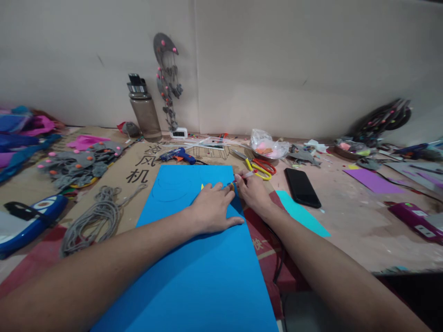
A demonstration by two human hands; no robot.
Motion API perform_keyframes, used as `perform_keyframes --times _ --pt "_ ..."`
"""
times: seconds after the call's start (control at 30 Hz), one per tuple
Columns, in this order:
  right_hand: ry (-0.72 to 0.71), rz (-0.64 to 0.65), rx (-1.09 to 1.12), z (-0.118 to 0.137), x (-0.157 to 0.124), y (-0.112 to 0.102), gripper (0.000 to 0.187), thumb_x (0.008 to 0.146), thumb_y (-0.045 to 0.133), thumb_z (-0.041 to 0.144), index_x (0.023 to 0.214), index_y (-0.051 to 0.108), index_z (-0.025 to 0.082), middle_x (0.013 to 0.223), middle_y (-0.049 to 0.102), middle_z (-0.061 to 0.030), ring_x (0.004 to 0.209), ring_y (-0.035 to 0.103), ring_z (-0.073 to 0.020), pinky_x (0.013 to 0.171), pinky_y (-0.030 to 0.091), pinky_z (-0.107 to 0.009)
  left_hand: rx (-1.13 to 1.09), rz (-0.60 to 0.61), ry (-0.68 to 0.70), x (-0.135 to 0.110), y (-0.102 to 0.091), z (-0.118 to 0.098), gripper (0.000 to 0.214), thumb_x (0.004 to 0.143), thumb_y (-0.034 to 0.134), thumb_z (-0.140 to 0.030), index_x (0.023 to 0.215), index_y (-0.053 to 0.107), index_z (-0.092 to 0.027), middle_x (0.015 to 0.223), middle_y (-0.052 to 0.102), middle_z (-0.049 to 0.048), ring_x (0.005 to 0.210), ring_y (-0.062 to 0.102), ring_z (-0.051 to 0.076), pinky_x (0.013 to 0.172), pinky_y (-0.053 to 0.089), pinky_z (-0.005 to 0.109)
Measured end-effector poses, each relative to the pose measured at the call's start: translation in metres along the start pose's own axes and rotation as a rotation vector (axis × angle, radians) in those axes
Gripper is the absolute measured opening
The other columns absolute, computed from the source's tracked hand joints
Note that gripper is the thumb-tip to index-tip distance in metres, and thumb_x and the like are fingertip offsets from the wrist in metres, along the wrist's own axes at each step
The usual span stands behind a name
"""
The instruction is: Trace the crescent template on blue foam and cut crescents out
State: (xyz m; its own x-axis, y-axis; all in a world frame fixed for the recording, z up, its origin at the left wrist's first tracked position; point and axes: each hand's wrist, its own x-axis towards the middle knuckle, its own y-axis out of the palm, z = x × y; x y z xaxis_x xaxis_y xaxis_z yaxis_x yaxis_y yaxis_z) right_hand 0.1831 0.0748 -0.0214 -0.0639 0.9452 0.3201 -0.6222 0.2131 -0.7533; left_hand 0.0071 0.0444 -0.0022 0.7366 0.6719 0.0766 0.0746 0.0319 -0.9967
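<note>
Right fingers [240, 181] grip 1 pen [249, 174], left fingers [217, 186] splayed on 1 blue sheet [207, 276].

the sheet [207, 276] is blue with dark curved lines, the phone [302, 186] black, the cord [90, 221] grey.

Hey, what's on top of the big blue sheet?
The left hand rests on the blue sheet, near dark curved lines. A yellow tip pokes out by its fingers; anything else under that hand is covered.
</note>
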Motion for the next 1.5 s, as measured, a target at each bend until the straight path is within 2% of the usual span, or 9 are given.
perform_keyframes --times 0.27,0.67,1.13,1.33,1.5 --pt "-0.012 -0.004 -0.033 0.0021 -0.0002 -0.0011 0.028 0.099 0.041 0.030 0.076 0.054 0.021 0.067 0.062 -0.0037 0.062 0.055 -0.0185 0.063 0.038 -0.029 -0.023 0.001 -0.007 -0.0002 0.0001 -0.0002 0.078 0.087 0.042 -0.075 0.132 0.058 -0.013 0.143 0.058 0.0186 0.123 0.053 0.038 0.098 0.041 0.052" --pt "-0.023 -0.019 -0.078 0.0043 -0.0006 -0.0015 0.026 0.099 0.042 0.028 0.076 0.054 0.021 0.067 0.061 -0.0041 0.063 0.055 -0.0195 0.064 0.038 -0.030 -0.008 0.024 -0.007 -0.0005 -0.0041 -0.0014 0.077 0.088 0.043 -0.073 0.131 0.059 -0.011 0.139 0.060 0.0204 0.121 0.054 0.039 0.096 0.042 0.053" --pt "-0.023 -0.031 -0.177 0.0041 -0.0012 0.0000 0.026 0.098 0.042 0.029 0.075 0.050 0.022 0.067 0.058 -0.0039 0.063 0.053 -0.0201 0.066 0.034 -0.032 -0.062 0.061 -0.018 -0.0029 -0.0056 0.0009 0.078 0.088 0.042 -0.072 0.138 0.055 -0.013 0.149 0.053 0.0186 0.129 0.050 0.041 0.104 0.038 0.056" --pt "-0.032 -0.024 -0.196 0.0030 -0.0007 0.0001 0.027 0.099 0.042 0.029 0.075 0.052 0.022 0.069 0.061 -0.0054 0.064 0.055 -0.0203 0.064 0.035 -0.031 -0.081 0.050 -0.035 -0.0036 -0.0019 0.0035 0.082 0.087 0.044 -0.074 0.142 0.052 -0.014 0.159 0.040 0.0181 0.135 0.046 0.042 0.107 0.037 0.057" --pt "-0.024 -0.023 -0.227 0.0025 -0.0014 0.0004 0.028 0.099 0.042 0.030 0.074 0.053 0.022 0.069 0.064 -0.0067 0.066 0.057 -0.0215 0.062 0.035 -0.031 -0.085 0.043 -0.043 -0.0045 -0.0061 0.0028 0.076 0.086 0.047 -0.072 0.138 0.055 -0.017 0.155 0.045 0.0170 0.133 0.048 0.039 0.106 0.039 0.053"
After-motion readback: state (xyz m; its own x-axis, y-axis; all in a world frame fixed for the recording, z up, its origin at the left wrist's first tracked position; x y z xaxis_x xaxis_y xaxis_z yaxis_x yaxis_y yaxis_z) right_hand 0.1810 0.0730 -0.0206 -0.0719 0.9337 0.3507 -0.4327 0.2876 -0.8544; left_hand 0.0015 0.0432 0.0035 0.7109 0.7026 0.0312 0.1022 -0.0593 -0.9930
